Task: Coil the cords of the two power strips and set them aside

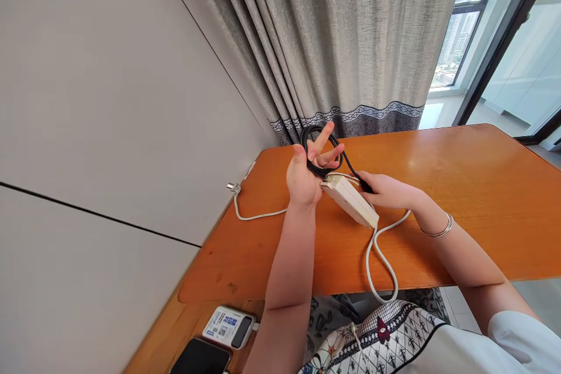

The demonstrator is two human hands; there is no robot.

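Note:
A coil of black cable (308, 133) is looped round the fingers of my left hand (304, 175), whose palm is turned up with the thumb and some fingers stretched out. My right hand (388, 190) pinches the thick black end (364, 184) of this cable, back of the hand upward. Between both hands a white box, like a power strip or adapter (350, 201), lies tilted near the left wrist. A white cord (385, 263) runs from its near end and loops over the table's front edge. The far face of the box is hidden.
The orange-brown wooden table (460, 187) fills the space before me. A plug (234, 187) on a white cord lies by the left wall. Lower left, a white power bank (228, 327) and a black phone (201, 357) lie on a wooden surface. A grey curtain (359, 41) hangs behind.

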